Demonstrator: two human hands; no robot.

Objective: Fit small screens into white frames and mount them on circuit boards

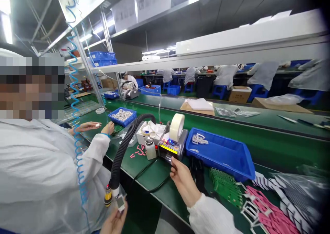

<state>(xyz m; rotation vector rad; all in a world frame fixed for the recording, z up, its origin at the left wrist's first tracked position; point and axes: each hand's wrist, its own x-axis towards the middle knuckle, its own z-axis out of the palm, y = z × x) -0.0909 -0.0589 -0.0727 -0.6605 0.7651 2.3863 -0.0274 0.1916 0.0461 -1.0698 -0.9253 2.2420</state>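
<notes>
My right hand [182,179] reaches to the front of a tape dispenser [171,146], its fingers pinched together at the outlet; what lies between them is too small to make out. A roll of cream tape [177,126] stands on top of the dispenser. Low in the view, my left hand [115,220] holds a small white part with a grey screen-like face [120,203], just below the end of a black corrugated hose [123,148]. Beside the dispenser stands a bottle with a metal cap [150,148].
A co-worker in a white coat [46,172] sits at the left, near a blue tray of white parts [122,116]. Right of the dispenser are a blue tray [221,155], green circuit boards [225,185] and pink strips [273,210]. A blue coiled hose [74,106] hangs at left.
</notes>
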